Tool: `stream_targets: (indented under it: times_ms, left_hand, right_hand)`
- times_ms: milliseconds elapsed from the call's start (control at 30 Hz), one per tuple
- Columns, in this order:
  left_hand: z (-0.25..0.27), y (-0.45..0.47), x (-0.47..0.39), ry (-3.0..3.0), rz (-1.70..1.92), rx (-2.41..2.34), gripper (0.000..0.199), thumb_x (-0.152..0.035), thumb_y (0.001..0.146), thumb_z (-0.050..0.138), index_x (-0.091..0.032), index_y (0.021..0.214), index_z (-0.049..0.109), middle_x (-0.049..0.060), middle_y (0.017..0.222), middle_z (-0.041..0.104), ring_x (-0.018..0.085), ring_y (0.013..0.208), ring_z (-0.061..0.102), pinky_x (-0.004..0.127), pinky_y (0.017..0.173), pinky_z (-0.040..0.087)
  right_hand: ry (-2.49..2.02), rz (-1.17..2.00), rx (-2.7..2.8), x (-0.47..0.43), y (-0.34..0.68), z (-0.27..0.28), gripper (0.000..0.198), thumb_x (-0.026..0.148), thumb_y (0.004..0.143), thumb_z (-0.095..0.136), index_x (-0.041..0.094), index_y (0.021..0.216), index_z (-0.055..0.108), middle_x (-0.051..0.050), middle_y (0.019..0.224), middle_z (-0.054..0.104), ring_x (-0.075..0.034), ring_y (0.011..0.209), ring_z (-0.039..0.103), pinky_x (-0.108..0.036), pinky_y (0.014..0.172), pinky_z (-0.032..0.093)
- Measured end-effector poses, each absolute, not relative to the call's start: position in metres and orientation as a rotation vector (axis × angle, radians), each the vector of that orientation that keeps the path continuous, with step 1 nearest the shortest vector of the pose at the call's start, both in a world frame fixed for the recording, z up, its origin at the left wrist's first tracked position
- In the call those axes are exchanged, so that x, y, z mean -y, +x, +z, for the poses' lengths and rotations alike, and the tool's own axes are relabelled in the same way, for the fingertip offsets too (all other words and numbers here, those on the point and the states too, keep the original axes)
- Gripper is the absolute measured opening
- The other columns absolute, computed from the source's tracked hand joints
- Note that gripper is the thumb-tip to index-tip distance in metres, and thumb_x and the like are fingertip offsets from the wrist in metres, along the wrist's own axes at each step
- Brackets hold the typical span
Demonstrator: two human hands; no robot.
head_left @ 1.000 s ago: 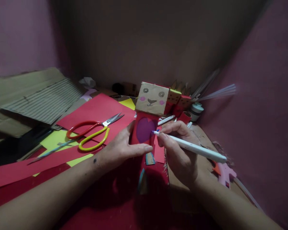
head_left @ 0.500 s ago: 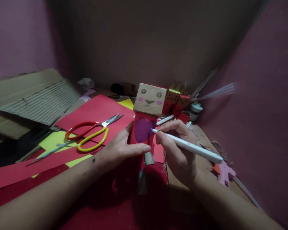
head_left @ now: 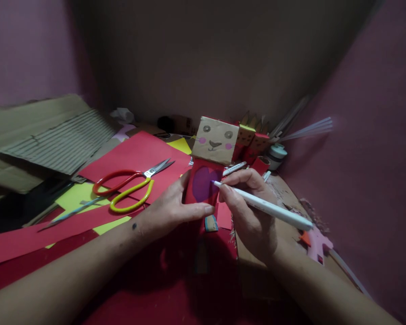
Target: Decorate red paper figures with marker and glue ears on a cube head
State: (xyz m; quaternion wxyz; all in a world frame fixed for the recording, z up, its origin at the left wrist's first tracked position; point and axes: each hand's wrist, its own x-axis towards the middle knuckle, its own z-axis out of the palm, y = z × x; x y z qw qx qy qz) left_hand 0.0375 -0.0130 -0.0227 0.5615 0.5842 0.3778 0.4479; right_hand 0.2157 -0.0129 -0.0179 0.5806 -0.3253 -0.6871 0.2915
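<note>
My left hand point(head_left: 176, 205) grips the lower part of a cardboard animal figure point(head_left: 217, 141), thumb across its front. The figure has a square tan face with pink cheeks and a red body, tilted slightly. On that body is a purple heart point(head_left: 204, 184). My right hand point(head_left: 250, 207) is closed around a white marker point(head_left: 274, 210), whose purple tip meets the heart's right side. Below my left thumb lies a small tan cutout with a blue edge point(head_left: 211, 223). The fingers behind the figure are hidden.
Left of my hand, scissors point(head_left: 149, 174) rest on red paper point(head_left: 135, 151). A pencil point(head_left: 74, 212), yellow-green paper point(head_left: 77, 196) and corrugated cardboard point(head_left: 61, 142) lie further left. Smaller figures point(head_left: 257, 142) and a jar point(head_left: 276, 156) stand behind. A pink glue gun point(head_left: 318, 246) is at right.
The figure has shifted slightly to the right and leans more, with its face moving along. The marker tip stays on the heart, and my right hand is nearly where it was.
</note>
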Motion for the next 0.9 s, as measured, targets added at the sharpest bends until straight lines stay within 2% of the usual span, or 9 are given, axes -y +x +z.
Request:
stream_targets:
  times_ms: [133,367,667,900]
  left_hand:
    - [-0.0221,0.0364,0.0133,1.380,1.037,-0.919,0.064,-0.039,0.072,0.085,-0.022,0.128,0.060,0.008,0.113,0.074,0.032,0.102,0.071,0.041,0.084,0.059]
    - [-0.0224,0.0361,0.0143,1.379,1.042,-0.922,0.063,-0.040,0.072,0.085,-0.021,0.127,0.060,0.008,0.108,0.076,0.032,0.101,0.071,0.040,0.083,0.059]
    - [-0.0237,0.0370,0.0145,1.349,1.060,-0.925,0.064,-0.039,0.071,0.085,-0.021,0.127,0.060,0.007,0.106,0.074,0.031,0.099,0.071,0.039,0.082,0.059]
    - [-0.0235,0.0368,0.0135,1.318,1.054,-0.878,0.064,-0.038,0.071,0.086,-0.021,0.127,0.058,0.007,0.107,0.073,0.027,0.092,0.070,0.037,0.078,0.058]
  right_hand:
    - [-0.768,0.685,1.608,0.0124,0.2158,-0.0184,0.007,0.021,0.090,0.071,0.024,0.088,0.065,0.004,0.073,0.066,-0.012,0.061,0.059,-0.026,0.057,0.046]
    - [-0.761,0.709,1.631,0.0132,0.2152,-0.0174,0.008,0.019,0.088,0.071,0.024,0.086,0.065,0.006,0.066,0.061,-0.009,0.056,0.054,-0.024,0.053,0.041]
    - [-0.756,0.718,1.591,0.0119,0.2178,-0.0211,0.007,0.023,0.090,0.072,0.024,0.086,0.066,0.003,0.073,0.064,-0.014,0.068,0.058,-0.029,0.062,0.043]
    - [-0.668,0.785,1.554,0.0088,0.2182,-0.0253,0.007,0.021,0.090,0.071,0.025,0.087,0.066,0.003,0.075,0.062,-0.014,0.069,0.056,-0.031,0.065,0.043]
